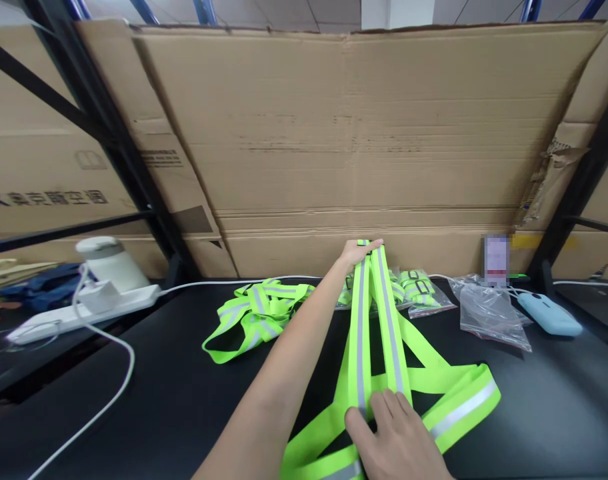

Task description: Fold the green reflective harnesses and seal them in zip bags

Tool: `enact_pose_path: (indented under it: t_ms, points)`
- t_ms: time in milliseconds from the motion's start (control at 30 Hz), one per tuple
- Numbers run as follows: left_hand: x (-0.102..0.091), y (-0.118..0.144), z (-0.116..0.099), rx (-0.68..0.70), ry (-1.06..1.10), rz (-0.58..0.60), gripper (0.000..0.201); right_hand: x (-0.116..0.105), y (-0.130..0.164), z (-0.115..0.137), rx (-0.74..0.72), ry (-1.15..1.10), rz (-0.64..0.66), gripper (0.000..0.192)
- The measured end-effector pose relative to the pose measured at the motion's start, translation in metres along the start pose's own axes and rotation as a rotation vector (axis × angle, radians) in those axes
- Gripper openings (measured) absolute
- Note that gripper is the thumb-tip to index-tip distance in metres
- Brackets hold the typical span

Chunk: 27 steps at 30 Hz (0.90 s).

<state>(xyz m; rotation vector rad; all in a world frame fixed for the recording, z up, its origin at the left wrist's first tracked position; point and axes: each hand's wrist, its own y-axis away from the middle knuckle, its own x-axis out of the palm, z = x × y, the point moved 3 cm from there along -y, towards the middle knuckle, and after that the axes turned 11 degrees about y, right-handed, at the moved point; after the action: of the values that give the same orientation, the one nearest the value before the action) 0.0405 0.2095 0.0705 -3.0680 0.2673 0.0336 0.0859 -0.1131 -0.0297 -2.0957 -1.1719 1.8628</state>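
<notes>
A neon-yellow reflective vest (395, 333) made of straps with silver stripes is stretched over the black tabletop. At its far end my left hand (360, 251) is closed around the upper ends of two long straps, raised near the cardboard. Closer to me, my right hand (397, 437) has its fingers curled on the lower part of the same straps; its palm side is hidden. The vest's wider bands spread to both sides of my right hand. A loose heap of similar reflective straps (264, 310) lies left of my left forearm.
Folded reflective straps in clear bags (421, 290) lie behind the vest. Farther right are plastic bags (489, 310) and a light-blue device (549, 313). A cardboard wall (354, 133) closes off the back. On the left are a white power strip (84, 313) and a cable (127, 373).
</notes>
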Motion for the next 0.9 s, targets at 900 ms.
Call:
enact_pose_path:
  t_ms: [900]
  points:
    - [-0.047, 0.124, -0.048, 0.190, -0.755, 0.112, 0.047, -0.059, 0.002, -0.068, 0.031, -0.300, -0.071, 0.044]
